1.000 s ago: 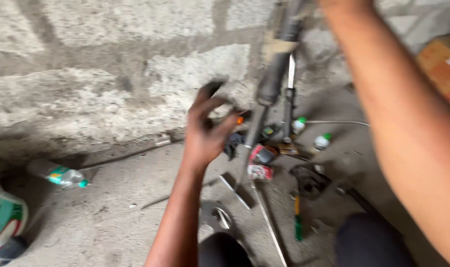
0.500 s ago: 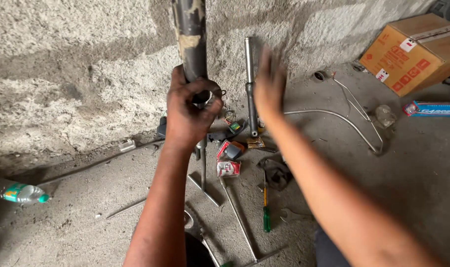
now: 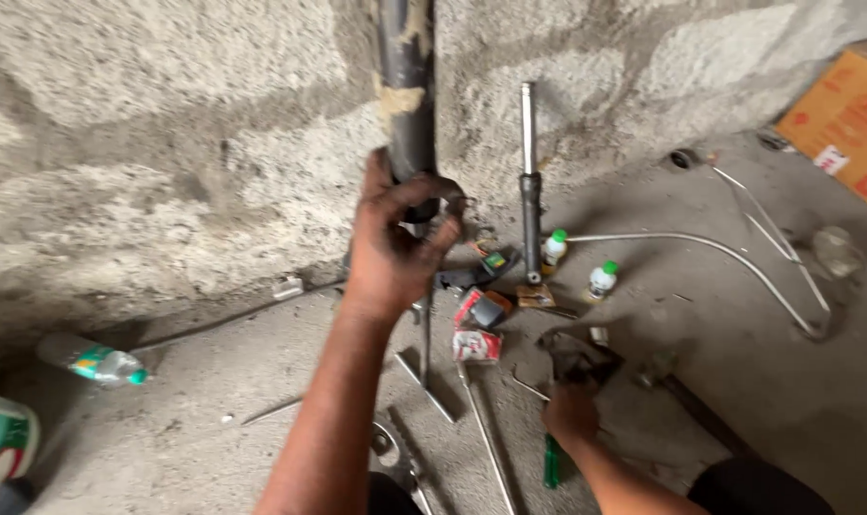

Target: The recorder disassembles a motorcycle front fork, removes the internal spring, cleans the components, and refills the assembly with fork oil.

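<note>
Left hand [image 3: 392,243] around black tube [image 3: 407,86]

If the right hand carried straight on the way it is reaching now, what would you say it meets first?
The right hand reaches up the floor toward the wall. Just ahead of its fingers lies a dark metal part, probably the first thing it would meet; it may already be touching it. Farther on stands a small white bottle.

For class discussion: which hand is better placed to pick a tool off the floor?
The right hand: it is low among the floor tools, beside the green-handled screwdriver. The left hand grips the upright black tube.
</note>
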